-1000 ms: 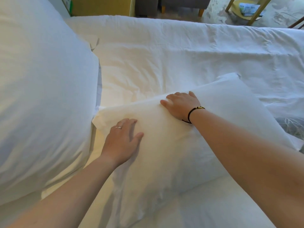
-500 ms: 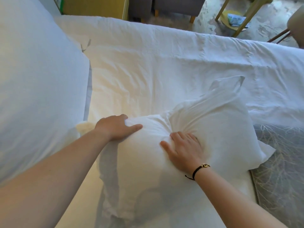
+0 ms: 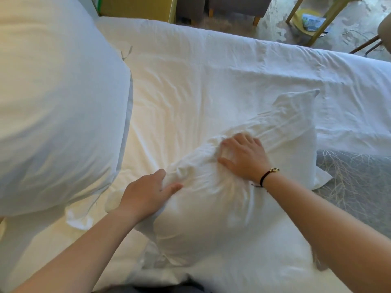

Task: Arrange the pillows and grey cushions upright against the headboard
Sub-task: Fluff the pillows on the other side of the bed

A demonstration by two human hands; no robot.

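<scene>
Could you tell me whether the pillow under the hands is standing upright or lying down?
Lying down: the pillow rests flat on the bed sheet, both hands pressing its top.

Black bracelet (image 3: 267, 175), bare forearms

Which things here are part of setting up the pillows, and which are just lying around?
Part of the job: white pillow under left hand and right hand; large pillow; grey cushion.

Lying about: wooden stool; cardboard box.
</scene>
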